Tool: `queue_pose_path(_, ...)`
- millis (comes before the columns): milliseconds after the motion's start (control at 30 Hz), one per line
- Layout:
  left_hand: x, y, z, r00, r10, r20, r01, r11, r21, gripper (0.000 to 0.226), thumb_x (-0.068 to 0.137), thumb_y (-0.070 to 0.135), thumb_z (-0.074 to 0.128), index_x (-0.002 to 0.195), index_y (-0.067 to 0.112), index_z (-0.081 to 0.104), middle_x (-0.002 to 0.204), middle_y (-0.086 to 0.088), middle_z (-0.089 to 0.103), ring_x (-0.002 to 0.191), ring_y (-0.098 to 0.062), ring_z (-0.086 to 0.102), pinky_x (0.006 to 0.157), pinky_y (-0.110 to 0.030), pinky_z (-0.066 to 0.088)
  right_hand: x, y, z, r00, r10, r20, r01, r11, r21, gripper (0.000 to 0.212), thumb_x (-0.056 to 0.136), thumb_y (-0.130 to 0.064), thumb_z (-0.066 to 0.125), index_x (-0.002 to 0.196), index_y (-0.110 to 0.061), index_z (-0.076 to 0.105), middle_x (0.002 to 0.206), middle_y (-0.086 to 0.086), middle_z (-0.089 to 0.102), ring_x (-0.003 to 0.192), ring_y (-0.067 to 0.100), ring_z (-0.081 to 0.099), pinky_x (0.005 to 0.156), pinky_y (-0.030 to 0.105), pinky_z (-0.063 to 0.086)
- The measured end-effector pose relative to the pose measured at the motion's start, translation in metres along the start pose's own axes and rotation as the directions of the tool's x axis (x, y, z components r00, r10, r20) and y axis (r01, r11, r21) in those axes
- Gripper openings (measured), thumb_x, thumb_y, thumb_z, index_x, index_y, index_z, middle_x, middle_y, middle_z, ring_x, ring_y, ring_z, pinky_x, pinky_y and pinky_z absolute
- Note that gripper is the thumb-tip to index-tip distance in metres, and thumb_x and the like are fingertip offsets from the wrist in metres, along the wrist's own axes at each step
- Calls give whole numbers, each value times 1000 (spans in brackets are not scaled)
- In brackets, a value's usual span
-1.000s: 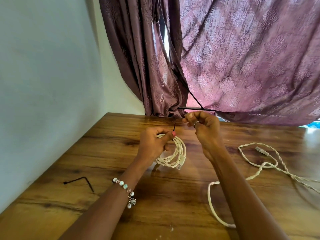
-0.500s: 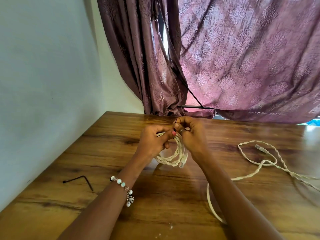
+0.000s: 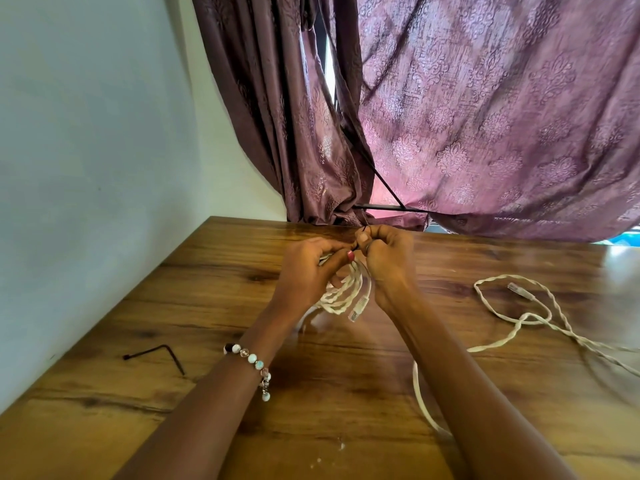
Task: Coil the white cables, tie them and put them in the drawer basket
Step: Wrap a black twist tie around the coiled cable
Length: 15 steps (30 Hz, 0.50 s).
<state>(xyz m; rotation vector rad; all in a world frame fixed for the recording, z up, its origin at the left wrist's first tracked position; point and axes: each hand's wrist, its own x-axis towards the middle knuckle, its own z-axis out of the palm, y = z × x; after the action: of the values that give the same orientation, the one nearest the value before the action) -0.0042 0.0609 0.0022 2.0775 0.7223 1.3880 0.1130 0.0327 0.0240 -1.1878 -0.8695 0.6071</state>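
Observation:
A coiled white cable [image 3: 348,293] hangs between my two hands above the wooden table [image 3: 207,306], its clear plug [image 3: 358,306] dangling at the bottom. My left hand [image 3: 304,271] grips the top of the coil. My right hand [image 3: 388,254] pinches a thin black tie [image 3: 362,232] at the coil's top, right against my left thumb. A second white cable [image 3: 519,320] lies loose and uncoiled on the table to the right, one end running under my right forearm. The drawer basket is not in view.
A black bent wire tie [image 3: 162,353] lies on the table at the left near the pale wall [image 3: 86,168]. Purple curtains [image 3: 485,116] hang behind the table's far edge. Small white crumbs [image 3: 341,445] dot the near table.
My right hand came down and left from a raised position to meet my left hand at the coil's top. The black tie end is now shorter above the fingers.

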Motion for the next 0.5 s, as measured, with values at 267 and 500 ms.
queue_pose_path(267, 1, -2, 2, 998, -6, -56, -1, 993, -119, 15, 88, 16, 67, 97, 6, 72, 59, 10, 66, 37, -10, 55, 39, -28, 47, 0, -4, -2, 998, -63, 24, 63, 998, 26, 33, 84, 11, 49, 60, -9, 61, 62, 11, 56, 66, 24, 49, 67, 40, 43)
queue_pose_path(500, 1, -5, 11, 991, -120, -63, 100, 960, -262, 12, 88, 12, 66, 95, 5, 73, 74, 1, 70, 51, 3, 56, 50, -13, 42, -1, 0, -1, 989, -146, -3, 145, 985, -97, 31, 84, 7, 53, 62, -15, 61, 61, 3, 58, 60, 16, 52, 63, 37, 47)
